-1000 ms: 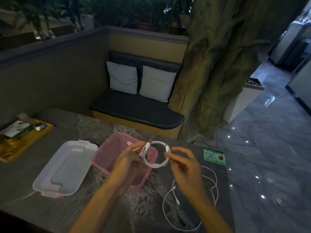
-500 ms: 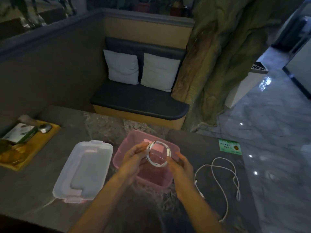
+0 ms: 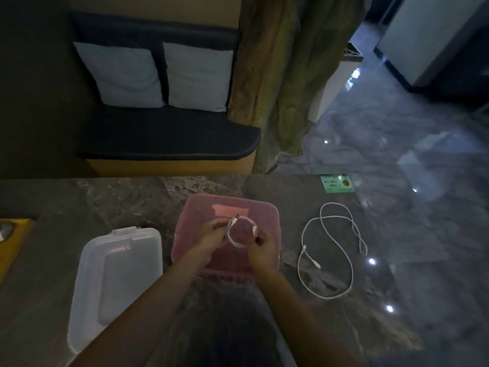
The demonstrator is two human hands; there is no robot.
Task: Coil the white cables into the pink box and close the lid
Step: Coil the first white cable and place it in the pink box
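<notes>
The open pink box stands on the dark marble table in front of me. Over its inside I hold a white cable wound into a small coil. My left hand pinches the coil's left side and my right hand grips its right side. A second white cable lies loose in wide loops on the table to the right of the box. The translucent white lid with pink clasps lies flat to the left of the box.
A yellow tray sits at the table's left edge. A green card lies near the far right corner. Beyond the table are a dark bench with two pale cushions, a tree trunk and a glossy floor.
Both hands have carried the coiled cable from above the box's right side down over its inside. My head has tilted down, so the table fills more of the view.
</notes>
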